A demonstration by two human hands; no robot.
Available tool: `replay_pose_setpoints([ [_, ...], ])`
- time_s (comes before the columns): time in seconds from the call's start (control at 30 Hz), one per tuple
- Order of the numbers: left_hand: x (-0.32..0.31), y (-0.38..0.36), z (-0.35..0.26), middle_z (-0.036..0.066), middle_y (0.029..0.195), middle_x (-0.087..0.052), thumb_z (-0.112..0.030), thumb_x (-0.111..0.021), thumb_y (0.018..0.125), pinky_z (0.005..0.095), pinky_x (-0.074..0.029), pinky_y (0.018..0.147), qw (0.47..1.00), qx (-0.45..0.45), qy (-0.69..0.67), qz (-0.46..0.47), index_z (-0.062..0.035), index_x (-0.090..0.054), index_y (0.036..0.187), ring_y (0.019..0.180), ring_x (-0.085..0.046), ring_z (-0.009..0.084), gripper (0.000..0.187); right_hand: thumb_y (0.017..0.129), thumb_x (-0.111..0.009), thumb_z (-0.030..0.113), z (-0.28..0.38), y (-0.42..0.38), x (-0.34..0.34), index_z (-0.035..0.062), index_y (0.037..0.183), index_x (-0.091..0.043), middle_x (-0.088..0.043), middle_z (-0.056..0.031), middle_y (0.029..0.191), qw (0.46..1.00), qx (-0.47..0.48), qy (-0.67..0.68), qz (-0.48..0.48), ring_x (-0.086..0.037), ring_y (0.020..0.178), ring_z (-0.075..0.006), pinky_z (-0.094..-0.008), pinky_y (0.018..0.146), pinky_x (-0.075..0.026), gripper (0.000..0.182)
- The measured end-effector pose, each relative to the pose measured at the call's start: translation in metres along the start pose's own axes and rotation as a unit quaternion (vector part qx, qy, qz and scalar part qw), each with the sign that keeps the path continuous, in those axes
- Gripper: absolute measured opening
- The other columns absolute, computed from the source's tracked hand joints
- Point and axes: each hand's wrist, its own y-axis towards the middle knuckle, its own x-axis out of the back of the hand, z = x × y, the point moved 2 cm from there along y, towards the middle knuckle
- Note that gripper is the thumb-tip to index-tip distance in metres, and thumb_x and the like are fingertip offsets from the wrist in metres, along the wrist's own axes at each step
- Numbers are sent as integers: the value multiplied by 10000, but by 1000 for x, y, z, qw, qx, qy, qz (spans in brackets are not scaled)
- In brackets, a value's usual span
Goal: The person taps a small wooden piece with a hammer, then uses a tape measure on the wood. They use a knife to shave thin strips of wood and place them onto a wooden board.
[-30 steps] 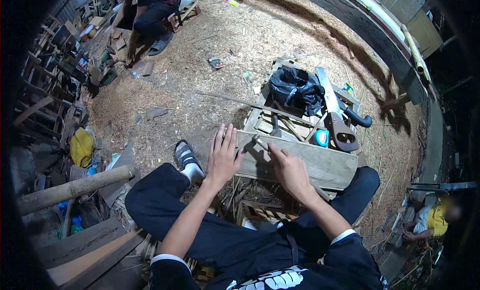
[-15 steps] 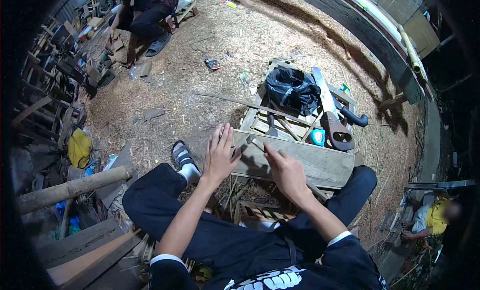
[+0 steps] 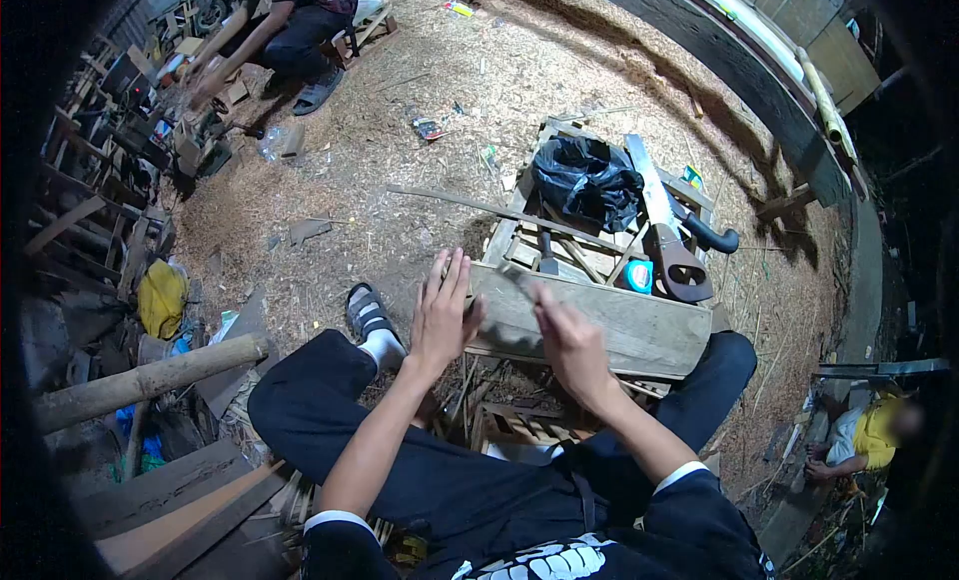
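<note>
A wooden board (image 3: 629, 325) lies across in front of me, above my knees. My left hand (image 3: 437, 315) is at its left end, fingers stretched along the end and thumb bent over the board's top, holding it. In my right hand (image 3: 574, 345) a small hammer (image 3: 519, 278) is gripped by its handle. Its head, smeared by motion, is over the board's left part, close to my left thumb. Whether the hammer touches anything, and whether a nail is there, I cannot make out.
Beyond the board, a slatted wooden crate (image 3: 517, 205) bears a black plastic bag (image 3: 587, 185), a handsaw (image 3: 664, 230), a blue tape measure (image 3: 638, 275) and a dark-handled tool (image 3: 546, 252). A bamboo pole (image 3: 150, 382) juts in at left. One person (image 3: 290, 45) crouches far left; another (image 3: 859, 435) sits at right.
My right hand and the hammer have shifted slightly, the hammer now blurred. My left hand stays on the board's end. The far-left person's arms have moved forward.
</note>
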Motion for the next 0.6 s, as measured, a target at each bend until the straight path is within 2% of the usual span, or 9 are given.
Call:
replay_pose_setpoints([
  [0.03,-2,2,1,185,1657,-406,-303,-689,957,548,-384,1174,1000,0,1,-4,20,-461,1551,1556,-335,367,713,1060,-616,276,-8,1,-10,200,1401,-655,-693,-176,872,996,-14,-57,74,-687,699,-438,-540,595,-530,352],
  [0.07,-4,2,2,182,1665,-395,-303,-688,958,561,-387,1165,1000,-3,-16,-14,18,-452,1557,1561,-326,363,719,1062,-612,276,-16,1,-17,204,1408,-649,-698,-184,876,997,-28,-10,66,-686,715,-454,-547,613,-535,356],
  [0.2,6,1,-3,176,1667,-395,-303,-672,966,557,-391,1160,1000,1,-14,12,15,-439,1565,1564,-322,357,717,1071,-598,288,-4,10,1,219,1420,-623,-701,-197,879,999,2,2,44,-695,735,-463,-548,622,-543,357],
  [0.27,12,1,-4,168,1671,-392,-315,-671,966,549,-361,1184,1000,-8,-8,15,4,-429,1575,1569,-315,348,728,1074,-593,294,10,13,11,219,1406,-630,-703,-201,874,998,4,63,-32,-699,745,-466,-547,623,-546,342],
  [0.3,8,-1,-3,168,1671,-392,-315,-671,966,549,-361,1184,1000,-7,-8,17,4,-429,1575,1569,-315,348,728,1074,-593,294,8,10,7,219,1406,-630,-703,-201,874,998,2,63,-30,-699,745,-466,-547,623,-546,342],
  [0.37,-3,1,-1,167,1672,-391,-308,-655,973,543,-322,1209,1000,0,23,3,-4,-428,1579,1568,-313,355,714,1060,-623,275,-12,4,-12,204,1386,-659,-698,-195,860,996,-26,-18,81,-698,726,-446,-539,616,-540,335],
  [0.4,0,3,-5,184,1662,-398,-298,-648,979,542,-280,1240,1000,3,18,2,2,-428,1577,1562,-316,370,704,1057,-631,272,-10,9,-11,204,1387,-658,-699,-193,861,998,-18,10,63,-700,718,-440,-537,614,-540,339],
  [0.53,7,2,-7,205,1647,-409,-282,-644,973,541,-261,1259,1000,-10,17,16,20,-427,1570,1554,-323,385,703,1054,-640,211,-1,14,3,162,1383,-676,-720,-226,890,999,-12,37,20,-706,759,-442,-513,658,-545,335],
  [0.6,5,4,-4,220,1636,-417,-278,-652,960,539,-243,1276,999,-30,22,-7,36,-435,1558,1552,-325,390,710,1056,-636,221,0,10,-2,173,1375,-683,-727,-221,907,987,13,140,-79,-707,756,-443,-520,665,-548,327],
])
